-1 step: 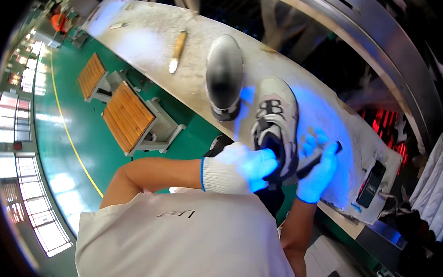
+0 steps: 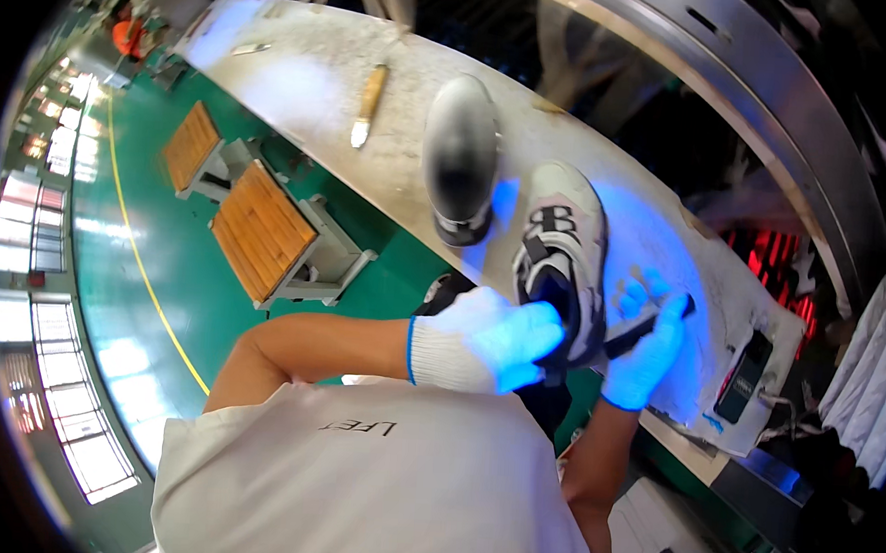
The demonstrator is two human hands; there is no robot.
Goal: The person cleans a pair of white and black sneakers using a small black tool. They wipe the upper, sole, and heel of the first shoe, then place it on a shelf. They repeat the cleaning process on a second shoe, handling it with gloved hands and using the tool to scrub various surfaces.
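Observation:
A grey and white sneaker with black lettering and a dark lining lies on the worktable, its toe pointing away from me. My left hand, in a white knit glove lit blue, has its fingers closed at the heel collar of this sneaker. On the other side of the heel, my gloved right hand grips a slim, dark bar-shaped tool; its exact kind does not show. Left of the held sneaker rests a second shoe, its smooth, shiny grey and black surface facing up.
On the long, stained worktable lie a wooden-handled knife, a small pale blade and a black handheld device. A curved metal frame arches over the far side. Slatted wooden-topped stands are on the green floor at left.
The whole view has shifted a little, so table and shoes appear slightly farther right. Both hands keep their holds at the sneaker's heel and on the dark tool.

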